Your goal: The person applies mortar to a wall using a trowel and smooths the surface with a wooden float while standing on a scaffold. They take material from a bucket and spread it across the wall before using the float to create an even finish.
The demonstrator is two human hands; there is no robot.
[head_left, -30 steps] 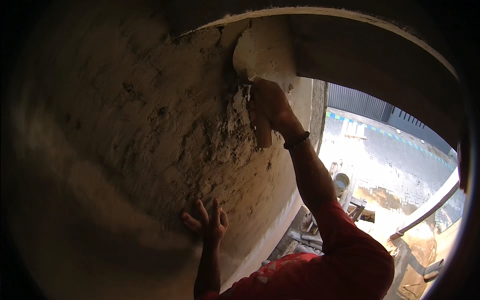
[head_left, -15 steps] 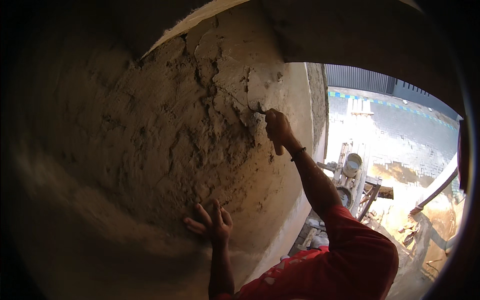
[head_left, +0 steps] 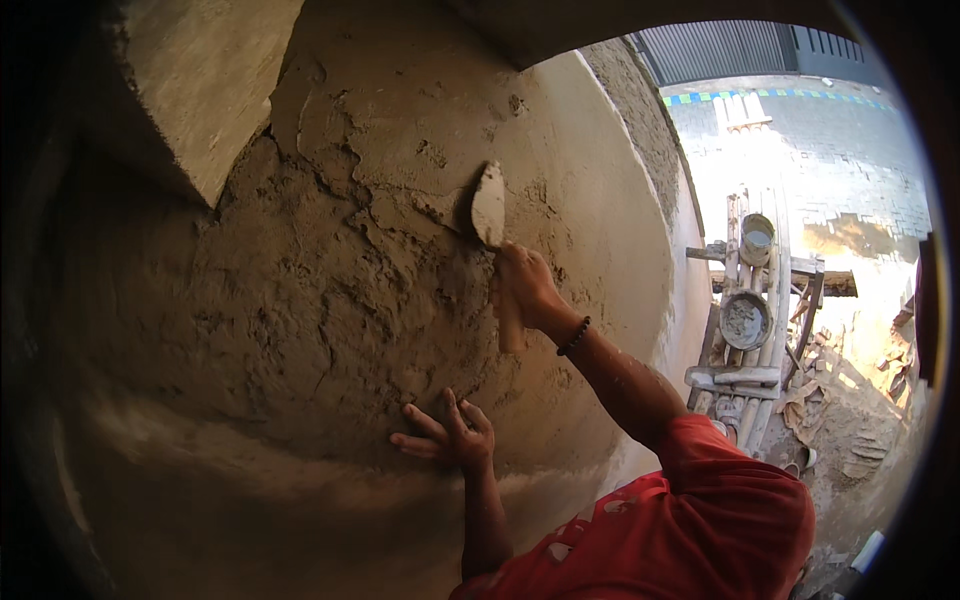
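Note:
My right hand (head_left: 525, 285) grips the wooden handle of a pointed trowel (head_left: 489, 205), whose mortar-smeared blade lies at a rough, cracked patch of wet plaster (head_left: 350, 250) on the wall. A dark bead bracelet is on that wrist. Lower down, my left hand (head_left: 450, 435) rests against the plaster with its fingers spread and nothing held. Smoother plaster (head_left: 590, 170) surrounds the rough patch toward the right.
A concrete edge (head_left: 200, 90) juts out at the upper left. Below at the right stands a bamboo-and-plank platform (head_left: 740, 375) bearing two buckets (head_left: 745, 320) of grey mix. Beyond lie a paved yard (head_left: 840, 160), rubble (head_left: 850, 440) and a grey gate (head_left: 710, 50).
The view has shifted, showing more of the overhanging edge and platform. The trowel blade has moved down from high on the wall and now shows its face. My left hand stays on the plaster.

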